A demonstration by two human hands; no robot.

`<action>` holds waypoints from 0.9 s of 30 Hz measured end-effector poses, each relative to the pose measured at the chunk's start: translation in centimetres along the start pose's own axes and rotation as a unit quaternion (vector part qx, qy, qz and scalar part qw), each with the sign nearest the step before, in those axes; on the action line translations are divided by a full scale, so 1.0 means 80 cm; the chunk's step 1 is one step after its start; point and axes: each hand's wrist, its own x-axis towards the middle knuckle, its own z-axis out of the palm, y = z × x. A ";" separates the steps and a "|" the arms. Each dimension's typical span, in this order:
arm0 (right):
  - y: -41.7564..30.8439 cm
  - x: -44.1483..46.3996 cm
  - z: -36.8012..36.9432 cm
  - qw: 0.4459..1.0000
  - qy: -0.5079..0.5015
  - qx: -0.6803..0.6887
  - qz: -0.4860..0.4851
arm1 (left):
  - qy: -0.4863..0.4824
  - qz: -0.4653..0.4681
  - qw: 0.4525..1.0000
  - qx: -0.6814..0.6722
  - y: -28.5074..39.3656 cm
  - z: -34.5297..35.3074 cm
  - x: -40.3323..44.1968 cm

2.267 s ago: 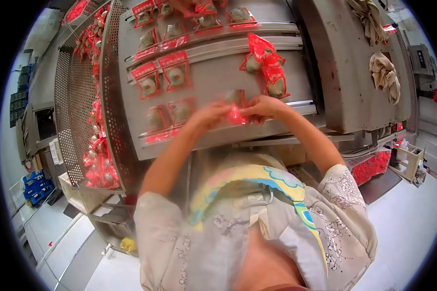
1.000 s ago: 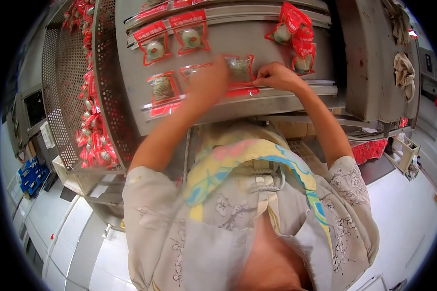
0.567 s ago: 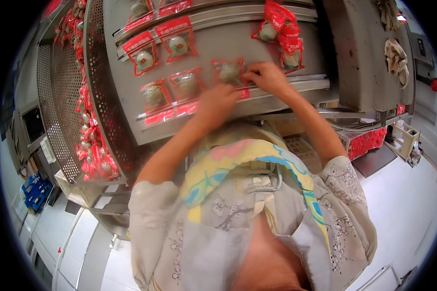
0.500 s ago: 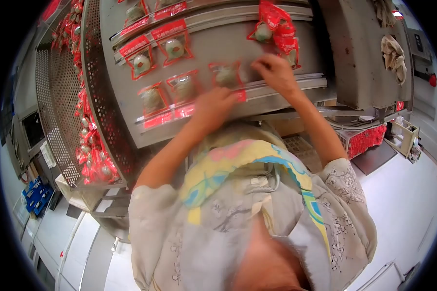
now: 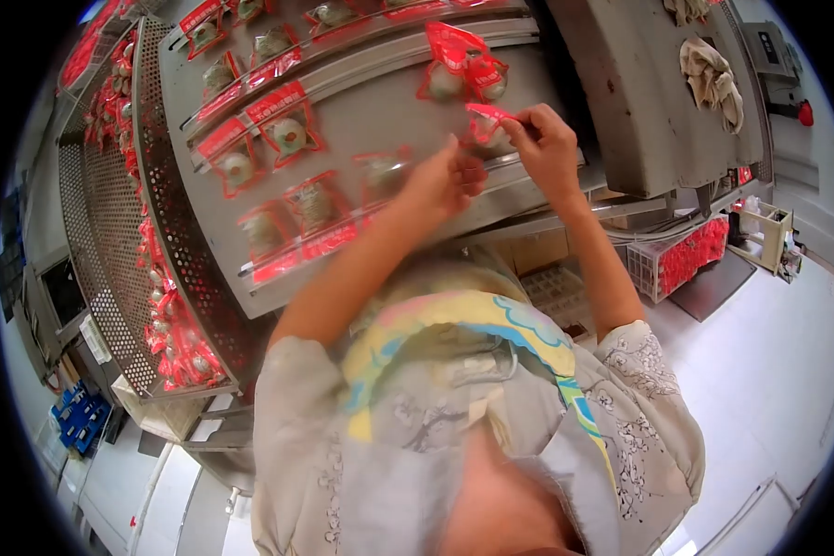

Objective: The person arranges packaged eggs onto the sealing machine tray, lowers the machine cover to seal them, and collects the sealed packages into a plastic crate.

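Note:
My right hand [image 5: 549, 153] pinches the red top of a clear-and-red plastic egg pouch [image 5: 486, 128], above the near metal bar. Left of it, my left hand [image 5: 443, 181] is empty, its thumb raised and its fingers loosely bent. Beside that hand a blurred egg pouch [image 5: 383, 176] lies on the machine's metal plate. Further left in the same row is another egg pouch [image 5: 315, 206], its red edge along the bar. A small pile of egg pouches [image 5: 463, 69] sits beyond my right hand.
Behind the near row, another metal bar [image 5: 343, 69] carries more egg pouches [image 5: 287, 134]. A perforated metal bin [image 5: 111, 278] on the left holds many red pouches. A metal housing [image 5: 639, 83] with a cloth [image 5: 712, 79] stands right. A crate of red pouches [image 5: 686, 259] is below.
My right hand has taken hold of a pouch by its red top. My left hand has lifted off the near row and moved right, towards the other hand. The view has shifted.

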 end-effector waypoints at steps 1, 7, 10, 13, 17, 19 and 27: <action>-0.002 -0.006 -0.002 1.000 -0.008 0.020 -0.007 | -0.016 -0.034 0.998 -0.052 0.001 -0.001 0.011; 0.036 -0.038 -0.017 0.982 -0.114 0.145 0.048 | 0.078 -0.051 0.987 -0.131 0.017 0.014 0.012; 0.044 -0.042 -0.036 0.971 -0.167 0.159 0.060 | 0.054 -0.048 0.997 0.008 0.023 0.006 0.004; 0.041 -0.040 -0.046 0.937 -0.210 0.236 0.152 | 0.065 -0.036 0.994 0.074 0.028 0.016 -0.003; 0.043 -0.019 -0.059 0.845 -0.276 0.212 0.406 | 0.097 -0.044 0.989 0.101 0.027 0.019 -0.002; 0.047 -0.013 -0.052 0.809 -0.337 0.133 0.463 | 0.094 -0.048 0.990 0.093 0.025 0.016 -0.002; 0.062 -0.004 -0.038 0.685 -0.372 0.415 0.470 | 0.044 -0.026 0.998 0.040 0.040 0.006 -0.011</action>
